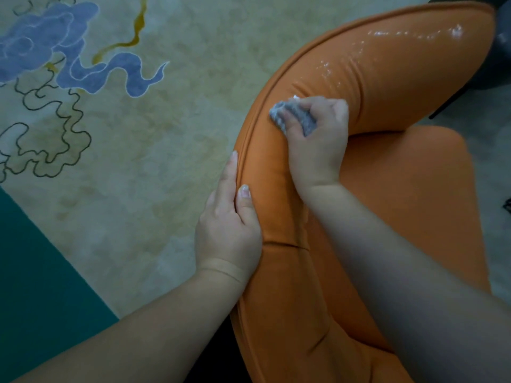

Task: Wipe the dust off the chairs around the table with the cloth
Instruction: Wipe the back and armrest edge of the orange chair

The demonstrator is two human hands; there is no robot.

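An orange padded chair (387,87) with a curved backrest fills the right half of the view. My right hand (318,145) grips a bunched grey cloth (293,116) and presses it against the inner face of the backrest near its top rim. Wet shiny streaks run along the backrest further right. My left hand (229,219) holds the backrest's outer rim lower down, thumb on the inside and fingers along the piped edge. The orange seat cushion (409,194) lies below my right forearm.
A pale beige carpet (154,150) with blue cloud shapes and dark wavy outlines covers the floor to the left. A teal band (36,286) borders it at the lower left. Dark furniture legs (453,103) show at the upper right.
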